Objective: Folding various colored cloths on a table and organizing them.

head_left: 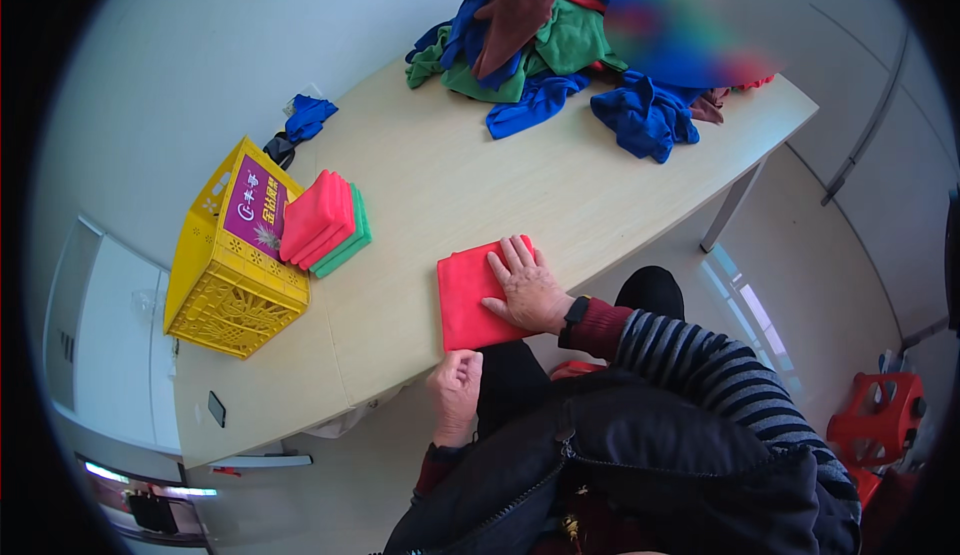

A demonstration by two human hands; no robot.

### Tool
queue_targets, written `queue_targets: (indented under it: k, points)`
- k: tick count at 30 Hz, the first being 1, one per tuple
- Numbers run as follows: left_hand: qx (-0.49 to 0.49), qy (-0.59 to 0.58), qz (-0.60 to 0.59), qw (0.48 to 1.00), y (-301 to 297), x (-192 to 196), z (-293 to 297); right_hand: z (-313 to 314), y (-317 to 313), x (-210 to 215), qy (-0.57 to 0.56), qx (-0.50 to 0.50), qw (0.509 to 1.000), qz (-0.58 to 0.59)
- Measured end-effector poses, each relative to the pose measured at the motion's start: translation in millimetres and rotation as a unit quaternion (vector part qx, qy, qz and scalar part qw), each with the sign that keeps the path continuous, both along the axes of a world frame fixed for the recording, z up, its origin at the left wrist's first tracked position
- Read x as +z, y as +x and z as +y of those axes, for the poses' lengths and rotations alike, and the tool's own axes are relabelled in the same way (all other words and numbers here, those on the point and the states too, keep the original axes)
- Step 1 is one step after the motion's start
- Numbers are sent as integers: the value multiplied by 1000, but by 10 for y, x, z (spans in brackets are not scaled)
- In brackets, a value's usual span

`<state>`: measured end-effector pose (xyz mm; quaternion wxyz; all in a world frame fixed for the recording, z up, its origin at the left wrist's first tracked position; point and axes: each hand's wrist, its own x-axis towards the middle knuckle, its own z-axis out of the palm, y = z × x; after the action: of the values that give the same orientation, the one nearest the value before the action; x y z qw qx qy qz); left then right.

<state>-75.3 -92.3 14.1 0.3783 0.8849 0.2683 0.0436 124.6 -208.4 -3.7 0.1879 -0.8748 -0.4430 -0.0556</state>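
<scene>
A red cloth (463,300), folded into a flat rectangle, lies at the table's near edge in front of me. My right hand (528,290) rests on its right part, palm down with the fingers spread. At the cloth's near left corner, my left hand (455,385) is closed, its thumb and fingers pinched against the edge. To the left sits a small stack of folded cloths, the red ones (322,218) on top of green ones (350,245), leaning close to a yellow crate.
The yellow plastic crate (240,300) stands at the table's left. A heap of loose blue, green and brown cloths (545,35) covers the far end, with a crumpled blue cloth (648,115) nearer. A dark phone-like slab (217,409) lies at left. A red stool (875,415) stands right.
</scene>
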Motion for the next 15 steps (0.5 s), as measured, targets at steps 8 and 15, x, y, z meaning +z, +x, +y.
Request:
queue_targets:
  k: [8, 15]
  points:
    - [122, -665, -258, 690, -48, -602, -51, 129, -430, 24, -10, 62, 998, -9]
    - [189, -597, -334, 704, -216, -165, 2, 90, -468, 168, -8, 142, 989, 49]
